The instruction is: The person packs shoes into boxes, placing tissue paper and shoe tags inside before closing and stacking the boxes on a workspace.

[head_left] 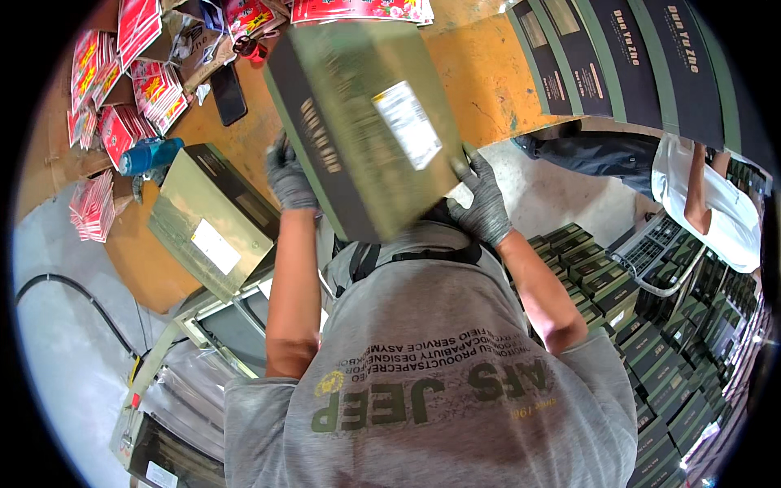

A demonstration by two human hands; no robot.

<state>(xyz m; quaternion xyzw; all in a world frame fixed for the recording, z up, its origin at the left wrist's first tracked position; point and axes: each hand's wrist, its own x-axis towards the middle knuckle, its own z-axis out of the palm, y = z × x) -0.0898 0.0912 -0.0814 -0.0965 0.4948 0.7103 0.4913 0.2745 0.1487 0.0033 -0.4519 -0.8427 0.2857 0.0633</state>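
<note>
Left hand [290,177] and right hand [483,198] grip a green box [366,114] above the near edge of the worktop [484,69], dark side facing left, long axis slanting away leftward.

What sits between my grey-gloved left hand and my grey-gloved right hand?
In the head view, an olive-green cardboard box with a white label.

Scuffed orange tabletop [480,69], black phone [229,95], stacked red packets [358,10], row of black-and-green boxes [630,61]
</note>
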